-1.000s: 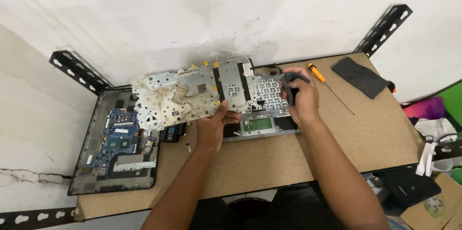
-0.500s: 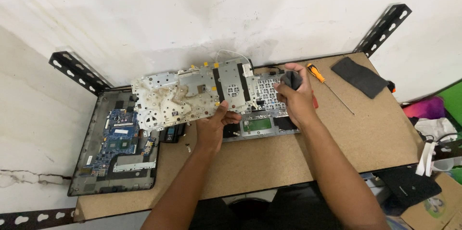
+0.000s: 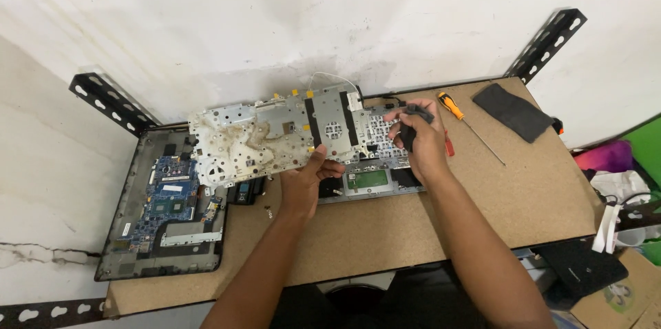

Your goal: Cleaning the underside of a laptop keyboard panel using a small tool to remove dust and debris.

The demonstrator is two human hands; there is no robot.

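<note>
My left hand (image 3: 308,181) grips the near edge of a stained metal keyboard backplate (image 3: 268,136), holding it tilted up over the wooden bench. My right hand (image 3: 418,139) is closed around a small dark tool (image 3: 412,122), pressed against the right end of that backplate. Under both hands lies a grey laptop palmrest frame (image 3: 372,181) with a green board in it.
An open laptop base with a blue motherboard (image 3: 165,194) lies at the left. An orange-handled screwdriver (image 3: 468,126) and a dark cloth pad (image 3: 513,112) rest at the back right. A small black part (image 3: 246,191) sits beside the base. Clutter stands past the bench's right edge.
My right hand has shifted slightly along the right end of the backplate. The left hand keeps its hold and the plate stays in place.
</note>
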